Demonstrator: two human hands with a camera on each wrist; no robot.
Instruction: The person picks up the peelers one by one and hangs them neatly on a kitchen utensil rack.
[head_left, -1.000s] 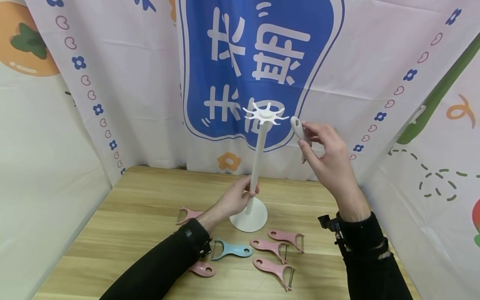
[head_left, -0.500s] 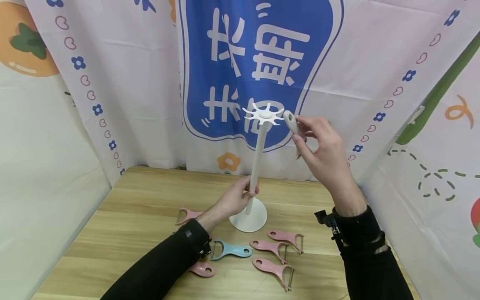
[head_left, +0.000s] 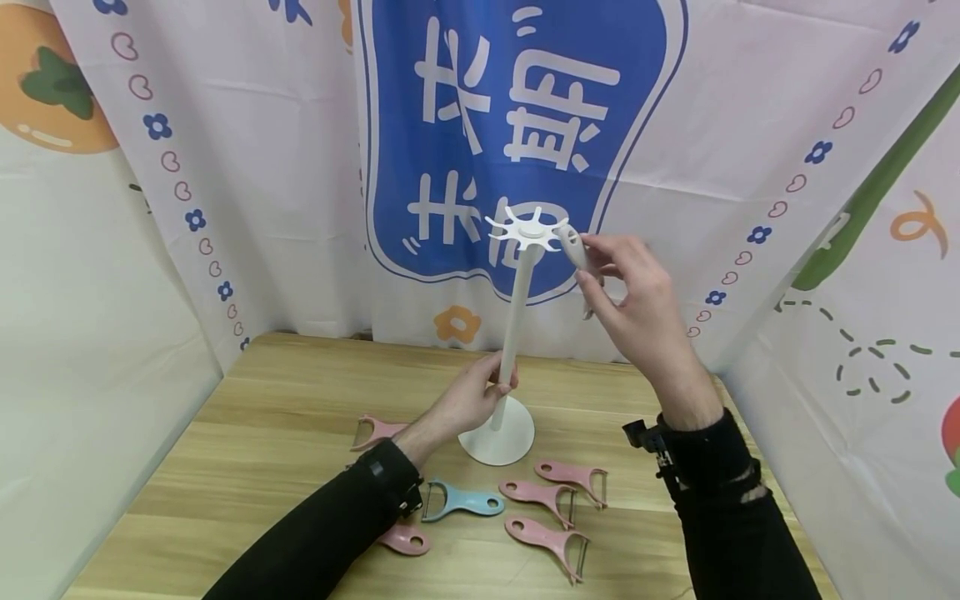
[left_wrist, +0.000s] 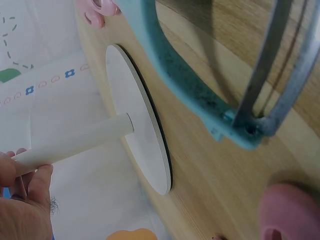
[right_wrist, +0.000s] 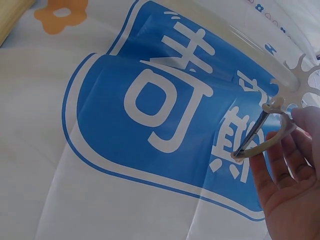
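Four pink peelers and a blue peeler lie toward the desk's front edge, a fifth pink peeler farther back. Beyond, the left hand's fingers clamp a white stand's pole. The right hand's fingers pinch a pale grey peeler, holed handle end up, at the hooked top; whether threaded, I cannot tell.

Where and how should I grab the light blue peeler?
Probably pinch the light blue, Y-shaped peeler by its slim handle, from above on the right. That handle points right, while the metal blade is at the left, near the black left sleeve.
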